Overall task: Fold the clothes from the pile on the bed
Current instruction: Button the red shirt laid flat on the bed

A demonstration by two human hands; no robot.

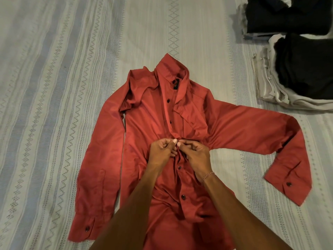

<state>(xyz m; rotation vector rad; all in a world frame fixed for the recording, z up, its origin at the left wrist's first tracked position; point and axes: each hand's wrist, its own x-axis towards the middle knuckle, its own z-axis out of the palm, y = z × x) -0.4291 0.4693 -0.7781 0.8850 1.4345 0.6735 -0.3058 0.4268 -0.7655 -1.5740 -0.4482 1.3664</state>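
Your left hand (162, 150) and right hand (195, 154) meet fingertip to fingertip, both pinching the placket of the red shirt (149, 127), lying front-up with collar toward twelve o'clock, sleeves spread

The light is soft and a little dim, with a warm tone, and it falls evenly on the bedsheet (54, 69). Shadows are weak; only a faint one lies under the arms on the red shirt (144, 123). No glare shows. The wide lens bends the sheet's stripes near the left edge. The dark clothes (297, 65) at the far right corner lose detail.
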